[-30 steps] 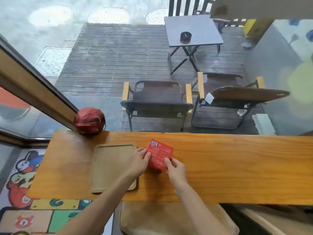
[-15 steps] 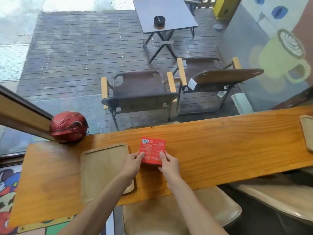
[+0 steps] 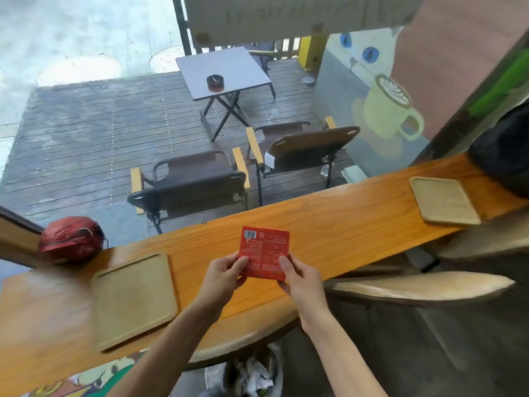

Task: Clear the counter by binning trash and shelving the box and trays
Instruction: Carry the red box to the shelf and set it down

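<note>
I hold the red box (image 3: 264,253) above the table (image 3: 329,224), my left hand (image 3: 226,275) and right hand (image 3: 300,277) clamped on its lower corners, barcode end pointing away. 2 trays (image 3: 134,299) (image 3: 443,200) lie bare; the bin (image 3: 252,373) below holds crumpled paper.

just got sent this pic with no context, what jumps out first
A flat red box stands out, held up over the middle of the orange wooden counter between the left hand and right hand. A wooden tray lies to its left, another tray far right, and a red helmet sits at the counter's left end.
</note>
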